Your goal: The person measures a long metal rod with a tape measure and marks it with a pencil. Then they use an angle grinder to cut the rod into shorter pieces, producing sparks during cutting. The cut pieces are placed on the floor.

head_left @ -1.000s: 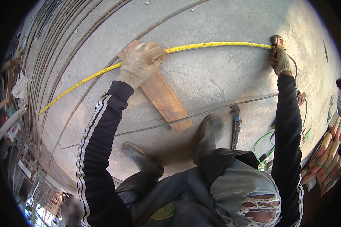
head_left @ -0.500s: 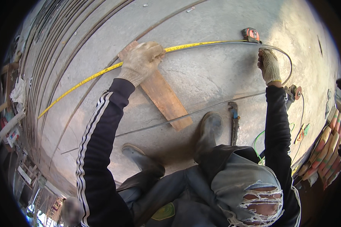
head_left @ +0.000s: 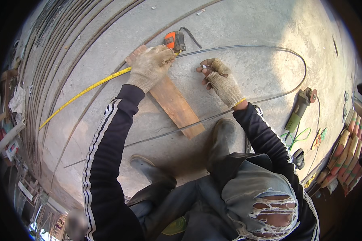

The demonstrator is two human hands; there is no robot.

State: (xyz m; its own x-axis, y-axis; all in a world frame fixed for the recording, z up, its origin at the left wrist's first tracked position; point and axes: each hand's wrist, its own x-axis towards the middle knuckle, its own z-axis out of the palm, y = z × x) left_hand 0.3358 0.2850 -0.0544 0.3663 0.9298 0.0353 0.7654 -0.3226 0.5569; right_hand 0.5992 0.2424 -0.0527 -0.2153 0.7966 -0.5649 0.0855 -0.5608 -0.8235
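My left hand (head_left: 149, 66), in a beige knit glove, is closed over a yellow measuring tape (head_left: 90, 88) and a thin dark steel rod (head_left: 245, 46). It rests at the upper end of a wooden board (head_left: 177, 106). The orange and black tape measure case (head_left: 175, 41) stands right beside its fingers, with a black strap trailing off. The rod bends in a wide loop at the right and runs back under my right forearm. My right hand (head_left: 221, 78), gloved with bare fingertips, hovers inside the loop, its fingers pinched around a small white piece (head_left: 204, 67).
Several long rods (head_left: 74, 44) lie side by side at the left. An angle grinder (head_left: 299, 108) with its cord is on the concrete floor at the right. Stacked sacks (head_left: 344, 156) stand at the far right. My boots (head_left: 223, 136) are near the board's lower end.
The tape measure case has come left along the rod to my left hand, the tape shortening between. My right hand has moved left from the rod's bend, uncovering the grinder. My left hand stays put.
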